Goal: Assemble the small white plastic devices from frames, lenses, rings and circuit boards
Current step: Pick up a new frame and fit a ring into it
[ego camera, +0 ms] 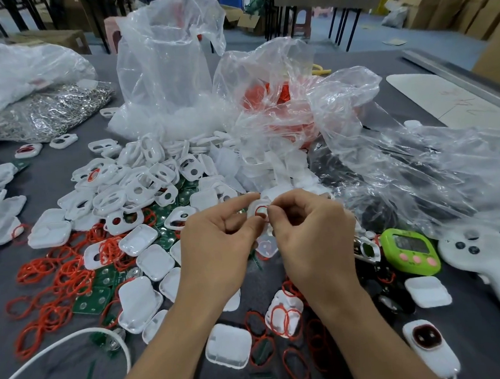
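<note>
My left hand (217,242) and my right hand (309,235) meet above the table's middle and together pinch one small white frame (258,209) with a red ring in its opening. My fingers hide most of the frame. A heap of white frames (140,183) lies behind my hands. Loose red rings (61,279) spread at the left, and more red rings (283,321) lie near my wrists. Green circuit boards (94,301) sit among white square covers (156,262). An assembled white device (428,342) with a dark red lens rests at the lower right.
Clear plastic bags (173,60) of white and red parts stand at the back, and another clear bag (420,161) lies right. Metal clips (48,112) pile at the far left. A green timer (409,251), a white controller (494,268) and a white cable (60,344) lie on the grey table.
</note>
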`<state>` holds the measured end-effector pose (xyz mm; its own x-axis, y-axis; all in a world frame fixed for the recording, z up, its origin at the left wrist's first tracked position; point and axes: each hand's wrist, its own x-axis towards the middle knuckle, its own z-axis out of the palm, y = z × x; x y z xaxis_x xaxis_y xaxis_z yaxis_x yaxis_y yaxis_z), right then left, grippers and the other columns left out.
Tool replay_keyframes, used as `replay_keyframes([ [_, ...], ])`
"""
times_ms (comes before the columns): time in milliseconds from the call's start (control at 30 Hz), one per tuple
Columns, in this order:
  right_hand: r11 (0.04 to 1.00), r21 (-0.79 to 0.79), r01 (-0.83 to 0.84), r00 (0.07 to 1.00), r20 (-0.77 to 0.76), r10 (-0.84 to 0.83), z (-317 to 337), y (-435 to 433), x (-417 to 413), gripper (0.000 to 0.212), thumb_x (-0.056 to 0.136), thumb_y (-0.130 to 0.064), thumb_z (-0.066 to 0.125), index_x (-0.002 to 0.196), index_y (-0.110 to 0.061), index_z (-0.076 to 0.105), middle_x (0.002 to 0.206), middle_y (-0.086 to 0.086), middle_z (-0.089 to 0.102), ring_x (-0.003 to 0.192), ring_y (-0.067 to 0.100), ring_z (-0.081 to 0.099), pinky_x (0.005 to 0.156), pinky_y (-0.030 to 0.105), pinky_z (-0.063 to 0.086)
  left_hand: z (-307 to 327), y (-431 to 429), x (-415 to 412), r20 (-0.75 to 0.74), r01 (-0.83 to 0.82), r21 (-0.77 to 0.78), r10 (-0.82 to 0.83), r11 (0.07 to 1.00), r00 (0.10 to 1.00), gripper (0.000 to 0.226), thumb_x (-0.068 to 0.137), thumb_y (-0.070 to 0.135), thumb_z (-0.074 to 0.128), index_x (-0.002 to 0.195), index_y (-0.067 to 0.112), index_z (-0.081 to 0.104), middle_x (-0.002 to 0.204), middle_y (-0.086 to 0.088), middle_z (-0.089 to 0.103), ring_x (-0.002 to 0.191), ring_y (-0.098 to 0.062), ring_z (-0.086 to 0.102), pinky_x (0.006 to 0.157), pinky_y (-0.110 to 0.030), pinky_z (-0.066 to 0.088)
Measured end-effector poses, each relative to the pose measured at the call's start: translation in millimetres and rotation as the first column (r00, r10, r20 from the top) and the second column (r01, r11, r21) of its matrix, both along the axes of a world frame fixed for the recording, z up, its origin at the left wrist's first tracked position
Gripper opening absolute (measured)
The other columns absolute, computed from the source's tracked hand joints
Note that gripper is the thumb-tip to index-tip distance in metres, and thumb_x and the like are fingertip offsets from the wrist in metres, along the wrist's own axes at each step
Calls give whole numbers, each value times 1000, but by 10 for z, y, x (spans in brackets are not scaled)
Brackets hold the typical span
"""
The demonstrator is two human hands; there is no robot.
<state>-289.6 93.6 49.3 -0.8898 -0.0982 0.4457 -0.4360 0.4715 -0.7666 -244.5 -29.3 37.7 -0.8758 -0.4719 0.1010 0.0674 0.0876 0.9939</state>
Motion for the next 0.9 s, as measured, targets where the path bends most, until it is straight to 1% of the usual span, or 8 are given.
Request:
replay_keyframes([
  [67,1000,19,-4,999,-38,5,-9,5,-12,12,86,-21,81,78,-26,73,70,-17,71,64,3,68,64,27,55,-12,-7,-11,16,9,-15,-9,1000,1000,29,89,10,78,109,32,80,72,-5,78,68,-14,69,75,-50,64],
  [133,1000,-14,-15,999,-33,15,-14,10,-23,15,84,-18,83,76,-26,73,77,-23,71,64,-1,68,61,19,53,-11,-20,-15,20,17,-8,-17,1000,1000,31,89,8,76,112,28,80,74,3,79,65,-7,70,71,-38,65],
  [267,996,-75,-41,999,12,42,-25,32,-43,18,84,-13,82,76,-27,74,70,-23,71,62,1,70,60,20,56,-19,-31,-23,35,57,70,-59,996,998,31,90,5,75,116,21,78,79,0,80,70,-8,75,64,-23,61],
  [500,995,-91,-51,999,-14,50,-4,49,-67,21,85,-12,79,76,-30,74,68,-24,71,61,4,71,59,24,57,-29,-5,-32,32,74,134,-78,988,996,31,91,4,74,118,17,76,79,-3,80,75,-16,78,63,-25,61],
  [700,990,-95,-102,995,7,104,11,57,-68,27,85,-13,79,91,-38,71,70,-24,72,60,4,72,60,28,60,-32,-25,-19,14,84,114,-86,990,996,32,91,2,73,118,18,77,82,-2,80,74,-11,76,65,-23,61],
  [767,992,-63,-112,994,1,112,10,70,-70,25,86,-12,79,91,-35,72,72,-23,72,61,4,72,59,29,60,-22,-22,-8,9,91,104,-92,990,996,32,90,3,74,114,25,77,83,-1,81,75,-11,76,66,-23,61],
  [833,993,-37,-109,994,3,109,-3,84,-73,17,86,-12,81,81,-27,75,70,-19,73,61,5,71,60,30,59,-11,-21,3,11,96,97,-97,991,995,33,90,3,75,110,29,77,82,-2,80,77,-13,77,67,-24,62],
  [900,995,5,-98,995,-7,98,-10,85,-61,15,85,-13,82,76,-22,75,64,-13,71,59,8,69,59,30,56,-11,-25,8,20,94,84,-96,992,995,34,90,3,75,108,33,78,80,-3,80,76,-16,77,69,-31,64],
])
